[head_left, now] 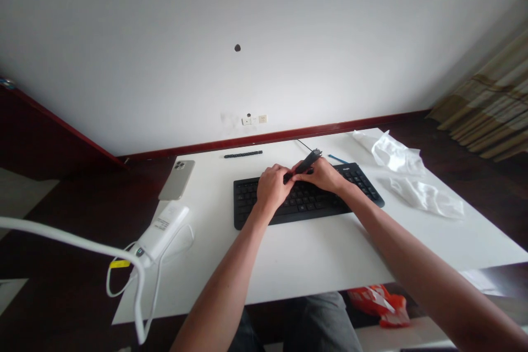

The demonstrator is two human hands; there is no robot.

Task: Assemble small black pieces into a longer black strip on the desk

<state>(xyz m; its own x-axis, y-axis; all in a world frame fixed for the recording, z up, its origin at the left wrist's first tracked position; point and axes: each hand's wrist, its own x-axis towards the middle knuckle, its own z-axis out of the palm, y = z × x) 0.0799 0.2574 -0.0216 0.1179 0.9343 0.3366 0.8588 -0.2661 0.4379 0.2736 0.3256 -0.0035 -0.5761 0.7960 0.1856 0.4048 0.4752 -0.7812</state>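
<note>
On the white table lies a black keyboard (pixel 303 206), wide and slightly angled, with my two hands above its middle. My left hand (pixel 274 184) is closed, its fingers pinching the lower end of a black elongated bundle (pixel 306 164) that looks like a folded cable. Close beside it, my right hand (pixel 324 175) also grips this bundle, thumb and fingers wrapped round it. The bundle tilts up to the right, and its far end shows small greyish loops or strands. Fingers hide part of it. A thin black cord (pixel 304 144) runs to the table's back edge.
At the back lie a narrow black strip (pixel 243 154) and a thin blue stick (pixel 338 159). Crumpled clear plastic bags (pixel 396 157) cover the right side. A phone (pixel 177 180) and a white power strip (pixel 160 231) with cords are at left. Below hangs an orange bag (pixel 379 302).
</note>
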